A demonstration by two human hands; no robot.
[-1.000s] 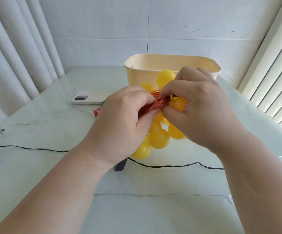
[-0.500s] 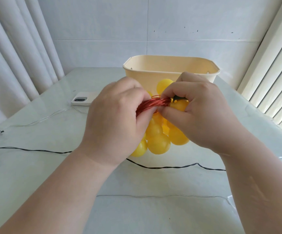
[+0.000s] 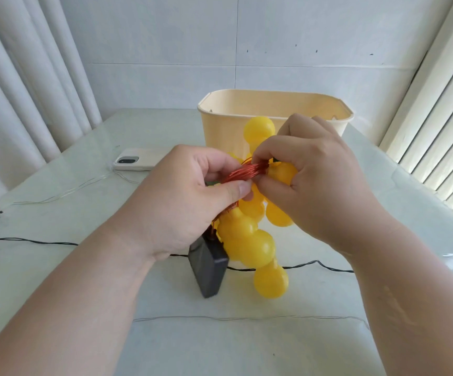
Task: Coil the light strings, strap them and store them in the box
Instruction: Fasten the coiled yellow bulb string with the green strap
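Light string (image 3: 249,245) with the yellow balls is up off the counter (image 3: 65,221), held between your two hands in front of the cream box (image 3: 219,131). The box stands open-topped at the far side of the counter, straight beyond your hands. The topmost ball overlaps its near wall in this view, but I can't tell whether it touches. A black cable (image 3: 30,241) crosses the counter under your arms, and a thin wire (image 3: 247,318) lies closer to you.

Your right hand (image 3: 309,180) is the nearer one to the box rim. Your left hand (image 3: 187,202) has its grip closed on the coiled copper wire (image 3: 247,170), thumb and fingers pinching the bundle from the left. Your right grip pinches the same bundle from the right, fingertips almost meeting the left's. The bundle's long axis runs from one grip to the other, rising slightly toward the right.

Everything else hangs below that line. The ball cluster drops straight down, and the black battery pack (image 3: 209,267) dangles under your left hand, just beside the balls.

A small dark piece shows at your right fingertips; it is too small to say whether it is the strap. This looks like the strapping step. I'd keep your left grip fixed on the coil and wrap across its axis with your right.
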